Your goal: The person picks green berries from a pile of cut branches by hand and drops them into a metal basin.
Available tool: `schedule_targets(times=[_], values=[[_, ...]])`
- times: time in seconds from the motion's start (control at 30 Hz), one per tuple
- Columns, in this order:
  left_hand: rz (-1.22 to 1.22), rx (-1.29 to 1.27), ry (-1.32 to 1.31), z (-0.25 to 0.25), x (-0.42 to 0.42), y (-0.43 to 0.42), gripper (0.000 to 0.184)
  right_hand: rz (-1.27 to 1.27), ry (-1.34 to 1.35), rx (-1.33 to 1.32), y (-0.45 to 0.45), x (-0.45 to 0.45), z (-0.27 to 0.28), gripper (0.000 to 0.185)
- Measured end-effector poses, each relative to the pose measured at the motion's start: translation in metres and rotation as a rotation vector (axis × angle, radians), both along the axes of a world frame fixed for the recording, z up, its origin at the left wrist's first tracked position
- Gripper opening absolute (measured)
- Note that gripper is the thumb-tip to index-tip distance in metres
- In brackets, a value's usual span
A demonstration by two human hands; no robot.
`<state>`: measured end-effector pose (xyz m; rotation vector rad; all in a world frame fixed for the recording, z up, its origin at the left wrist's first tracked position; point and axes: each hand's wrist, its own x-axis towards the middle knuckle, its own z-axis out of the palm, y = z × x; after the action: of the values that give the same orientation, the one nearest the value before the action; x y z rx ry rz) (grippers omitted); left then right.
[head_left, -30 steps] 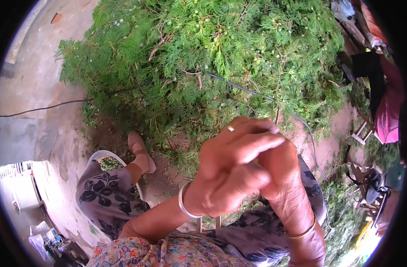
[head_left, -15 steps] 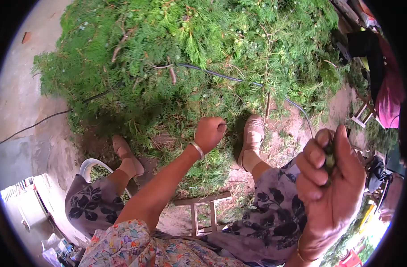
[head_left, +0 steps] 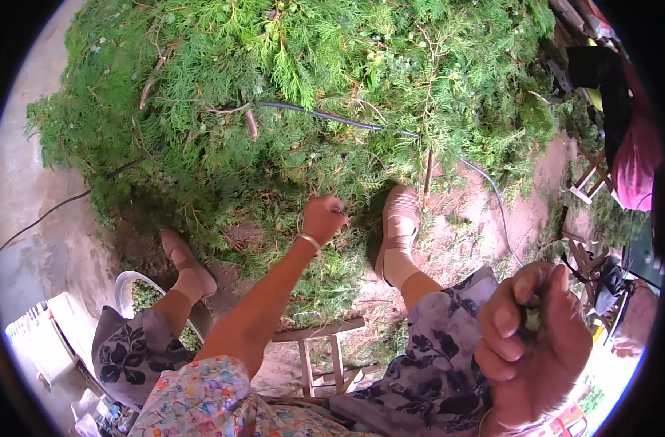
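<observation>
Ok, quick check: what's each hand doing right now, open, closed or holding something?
Left hand: closed; can't tell whether it holds anything.
Right hand: curled closed around something green, too blurred to identify.

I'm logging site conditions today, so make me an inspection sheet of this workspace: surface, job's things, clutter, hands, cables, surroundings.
Surface: ground partly strewn with green sprigs.
Job's things: large heap of leafy branches ahead; bowl of small green pieces by the left leg, partly hidden.
Clutter: wooden stool between the legs; jumbled items at far right, too unclear to name.
Hands: left hand closed, contents unclear; right hand curled around something green, mostly hidden by its fingers.
Cables: dark cable across the heap, reaching the ground at right; another visible stretch at left, link hidden.
Surroundings: pink cloth at right.
</observation>
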<state>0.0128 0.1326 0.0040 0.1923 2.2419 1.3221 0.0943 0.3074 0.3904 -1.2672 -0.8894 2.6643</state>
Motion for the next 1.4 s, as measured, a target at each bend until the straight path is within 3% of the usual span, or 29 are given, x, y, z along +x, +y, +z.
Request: schedule_targets(times=[0.03,0.07,0.13,0.17,0.23,0.37,0.43,0.53,0.57,0.6,0.67,0.73,0.8,0.87,0.9,0.93,1.07,1.13,1.2,1.27,1.33,1.4], values=[[0.251,0.235,-0.499,0.039,-0.011,-0.005,0.026,-0.006,-0.047,0.039,-0.003,-0.001,0.000,0.035],[0.251,0.229,-0.495,0.058,-0.015,-0.013,0.026,-0.007,-0.043,0.034,-0.005,-0.001,0.000,0.035],[0.320,0.554,-0.544,0.091,-0.023,-0.026,0.023,0.060,-0.096,0.154,-0.011,-0.003,-0.001,0.035],[0.318,0.554,-0.536,0.111,-0.024,-0.026,0.023,0.050,-0.130,0.217,-0.016,-0.005,-0.002,0.036],[0.239,0.852,-0.490,0.161,-0.025,-0.024,0.023,0.093,-0.183,0.226,-0.016,-0.009,-0.004,0.038],[-0.010,0.763,-0.166,0.267,-0.019,0.007,0.021,0.233,-0.211,0.220,-0.019,-0.005,-0.016,0.041],[-0.258,0.796,0.061,0.286,-0.018,0.017,0.034,0.288,-0.221,0.184,-0.020,-0.006,-0.017,0.041],[-0.534,0.707,0.470,0.317,-0.022,0.031,0.047,0.067,-0.138,-0.048,-0.026,-0.006,-0.024,0.038],[-0.460,0.850,0.351,0.309,-0.019,0.034,0.049,0.095,-0.146,-0.074,-0.024,-0.005,-0.024,0.034],[-0.305,0.771,0.166,0.308,-0.017,0.029,0.047,0.093,-0.149,-0.079,-0.018,-0.002,-0.025,0.034],[-0.024,0.644,0.224,0.273,-0.032,0.041,0.041,0.126,-0.035,-0.209,-0.006,0.005,-0.023,0.032],[-0.184,0.338,0.288,0.189,-0.045,0.050,0.043,0.100,-0.071,0.126,-0.016,-0.004,-0.007,0.028],[-0.484,-0.230,0.197,0.118,-0.041,0.059,0.055,0.071,0.032,0.134,-0.013,0.000,-0.006,0.028],[-0.617,-0.565,0.182,0.072,-0.031,0.056,0.068,-0.026,-0.033,0.119,-0.015,-0.004,0.001,0.029],[-0.656,-0.615,0.110,0.035,-0.025,0.045,0.075,0.078,-0.074,0.169,-0.013,-0.004,0.002,0.029],[-0.656,-0.616,0.105,0.029,-0.015,0.039,0.075,0.182,-0.115,0.218,-0.012,-0.004,0.004,0.028],[-1.033,-0.627,0.130,0.028,0.071,-0.007,0.079,0.242,-0.140,0.221,-0.012,-0.004,0.006,0.026],[-1.031,-0.542,0.155,0.030,0.123,-0.049,0.076,0.283,-0.114,0.240,-0.009,-0.001,0.005,0.026],[-1.232,-0.527,-0.186,0.061,0.128,-0.055,0.074,0.325,-0.100,0.250,-0.011,0.002,0.004,0.026],[-1.222,-0.501,-0.189,0.072,0.112,-0.053,0.072,0.216,-0.136,0.263,-0.016,0.003,0.007,0.026],[-0.860,-0.482,0.068,0.054,0.081,-0.046,0.069,0.231,-0.131,0.239,-0.015,0.003,0.008,0.025],[-0.718,-0.502,0.399,0.040,0.026,-0.025,0.066,0.196,-0.127,0.241,-0.017,0.001,0.009,0.024]])
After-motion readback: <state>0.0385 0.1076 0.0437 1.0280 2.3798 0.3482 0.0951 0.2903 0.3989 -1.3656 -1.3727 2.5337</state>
